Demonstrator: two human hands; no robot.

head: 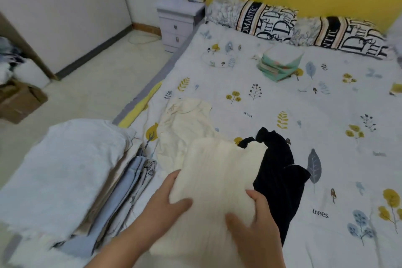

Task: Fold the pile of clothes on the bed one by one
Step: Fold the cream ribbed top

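Head view, one moment at the bed.

Item 1: cream knit garment, ribbed, soft and thick, folded into a rough rectangle. Held at its near end by both hands, lifted slightly off the sheet; its far edge reaches away from the fingers toward the middle of the bed.

Item 2: left hand. Thumb on top of the knit, other fingers tucked beneath its left edge, pinching the cloth. Likely grips the side so the fold keeps its shape.

Item 3: right hand. Fingers loosely spread on the knit's near right corner, thumb at the edge; whether any curl under cannot be told. Probably steadies the folded layers.

Item 4: stack of folded clothes, white, beige, pale blue, just left of the left fingers at the bed's near corner. Judged the place for finished pieces; the knit seems ready to go there.

Item 5: second cream garment, crumpled, beyond the left fingers, not yet folded.

Item 6: black garment, crumpled, just right of the right fingers, partly under the held knit, not yet folded.

Item 7: small green-and-white folded bundle, well beyond the fingers, near the pillows.
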